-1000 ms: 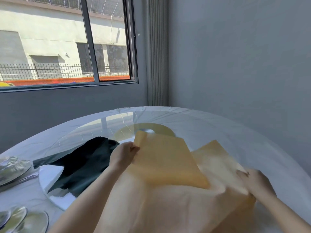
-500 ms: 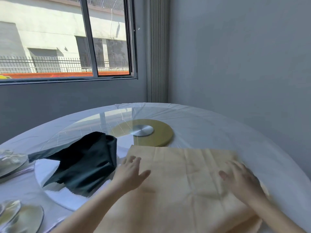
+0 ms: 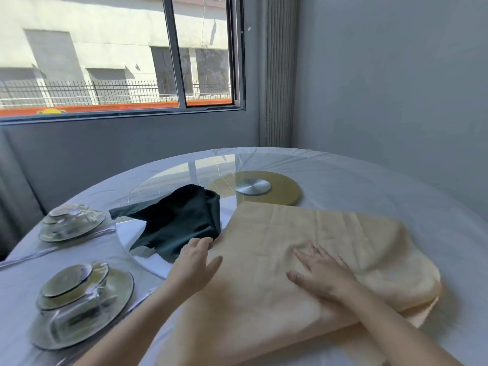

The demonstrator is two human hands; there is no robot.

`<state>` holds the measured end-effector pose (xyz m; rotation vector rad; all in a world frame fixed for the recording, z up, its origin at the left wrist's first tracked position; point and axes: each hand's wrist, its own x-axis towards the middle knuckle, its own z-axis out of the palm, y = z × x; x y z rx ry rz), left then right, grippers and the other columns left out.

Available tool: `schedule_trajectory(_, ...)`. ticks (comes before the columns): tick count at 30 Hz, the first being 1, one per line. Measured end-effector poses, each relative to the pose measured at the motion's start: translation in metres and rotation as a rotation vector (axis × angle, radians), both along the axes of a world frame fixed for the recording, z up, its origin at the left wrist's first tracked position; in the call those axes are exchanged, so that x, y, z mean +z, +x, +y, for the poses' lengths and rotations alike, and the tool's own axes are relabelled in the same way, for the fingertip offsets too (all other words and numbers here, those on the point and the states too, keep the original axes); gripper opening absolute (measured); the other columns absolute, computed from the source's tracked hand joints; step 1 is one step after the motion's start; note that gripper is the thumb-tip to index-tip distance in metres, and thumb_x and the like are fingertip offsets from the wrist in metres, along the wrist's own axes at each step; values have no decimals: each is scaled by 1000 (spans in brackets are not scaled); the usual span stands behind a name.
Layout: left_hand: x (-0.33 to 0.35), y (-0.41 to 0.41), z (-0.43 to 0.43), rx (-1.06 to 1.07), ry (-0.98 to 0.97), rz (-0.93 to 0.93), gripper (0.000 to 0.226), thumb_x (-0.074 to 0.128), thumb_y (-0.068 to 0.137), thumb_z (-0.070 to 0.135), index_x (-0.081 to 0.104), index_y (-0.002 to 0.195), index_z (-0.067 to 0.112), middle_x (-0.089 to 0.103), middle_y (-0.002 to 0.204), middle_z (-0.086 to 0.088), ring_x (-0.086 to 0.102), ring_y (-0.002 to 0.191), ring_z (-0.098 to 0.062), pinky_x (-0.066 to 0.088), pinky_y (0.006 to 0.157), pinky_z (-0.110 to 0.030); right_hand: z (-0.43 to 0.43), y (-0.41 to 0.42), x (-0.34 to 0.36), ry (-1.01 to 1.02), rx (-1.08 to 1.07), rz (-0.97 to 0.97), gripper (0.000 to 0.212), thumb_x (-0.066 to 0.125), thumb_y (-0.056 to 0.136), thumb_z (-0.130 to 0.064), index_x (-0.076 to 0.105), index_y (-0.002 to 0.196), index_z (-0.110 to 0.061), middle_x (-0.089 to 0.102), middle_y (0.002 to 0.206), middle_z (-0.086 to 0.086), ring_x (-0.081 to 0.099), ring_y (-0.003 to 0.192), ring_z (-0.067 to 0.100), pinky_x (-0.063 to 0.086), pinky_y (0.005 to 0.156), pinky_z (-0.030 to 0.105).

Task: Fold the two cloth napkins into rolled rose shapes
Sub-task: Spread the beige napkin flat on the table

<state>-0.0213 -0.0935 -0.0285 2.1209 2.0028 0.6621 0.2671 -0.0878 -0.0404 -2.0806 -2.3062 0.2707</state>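
A large beige cloth napkin (image 3: 303,233) lies spread and folded over on the white-clothed round table, its fold along the right side. My right hand (image 3: 320,273) rests flat on it with fingers spread. My left hand (image 3: 196,261) lies with straight fingers at the beige napkin's left edge, fingertips touching the crumpled dark green napkin (image 3: 182,220), which sits on the glass turntable just left of the beige one.
A glass turntable (image 3: 169,180) with a gold disc and metal hub (image 3: 253,186) occupies the table's centre. Two wrapped place settings of stacked dishes (image 3: 72,221) (image 3: 79,302) stand at the left. The grey wall is close on the right, and a window at the back.
The beige napkin, held up a second ago, now lies flat. Both hands slid over it: the left to its left edge by the green napkin, the right toward the middle. The view tilted down.
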Motion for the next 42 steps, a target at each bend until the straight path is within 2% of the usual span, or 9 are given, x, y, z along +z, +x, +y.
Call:
schedule_trajectory(9,-12,-34,-50,96,-128,-114,67,56,83,53,37,136,16,52,106,5,49,104,-17,39,83,-27,25,-5,-2,28,-29,1,77,27,83,-75,12,148,-37,5,158,2,2,145,16,12,115,46)
schedule_trajectory(14,-10,-15,-64,43,-30,108,75,53,83,59,26,142,21,38,138,1,38,125,-19,36,96,-29,-14,10,2,263,75,290,88,23,74,-83,27,145,-31,20,155,-3,12,144,12,15,114,43)
schedule_trajectory(17,-7,9,-76,-158,63,172,84,27,75,74,29,143,26,32,146,11,30,134,-12,30,105,-25,-60,40,-2,427,170,425,91,19,71,-86,53,130,-25,47,138,-4,38,131,10,30,109,33)
schedule_trajectory(20,-5,41,-82,-334,67,160,89,15,67,75,31,142,29,31,146,17,29,134,-7,29,104,-23,-106,71,-14,553,191,555,56,44,79,-74,70,94,-27,60,102,-20,55,99,-2,44,83,16)
schedule_trajectory(22,-6,65,-85,-430,73,132,87,19,68,74,32,141,29,31,146,17,27,135,-8,28,105,-23,-129,83,-28,494,201,529,41,60,69,-69,69,87,-32,53,96,-25,52,92,-5,40,74,8)
schedule_trajectory(25,-8,100,-88,-545,73,158,86,21,70,73,31,142,29,28,148,13,23,138,-11,20,110,-23,-143,92,-52,407,202,365,45,63,60,-66,67,94,-36,48,103,-33,42,101,-9,29,88,10)
schedule_trajectory(30,-4,131,-93,-598,38,196,78,38,75,74,33,140,32,23,151,11,16,140,-13,14,109,-22,-134,98,-51,659,214,267,14,56,76,-39,65,86,-35,60,99,-14,52,94,6,30,82,17)
schedule_trajectory(37,3,136,-101,-663,39,129,63,59,83,54,41,138,27,34,148,10,21,139,-8,16,109,-19,-135,95,-15,746,179,596,10,48,82,-36,54,90,-33,64,82,-11,56,79,7,42,71,21)
schedule_trajectory(42,2,130,-113,-631,82,32,56,64,82,50,49,130,27,47,138,13,35,131,-5,25,104,-16,-143,107,15,937,112,714,34,34,88,-64,48,91,-33,62,74,-12,58,73,6,42,68,14)
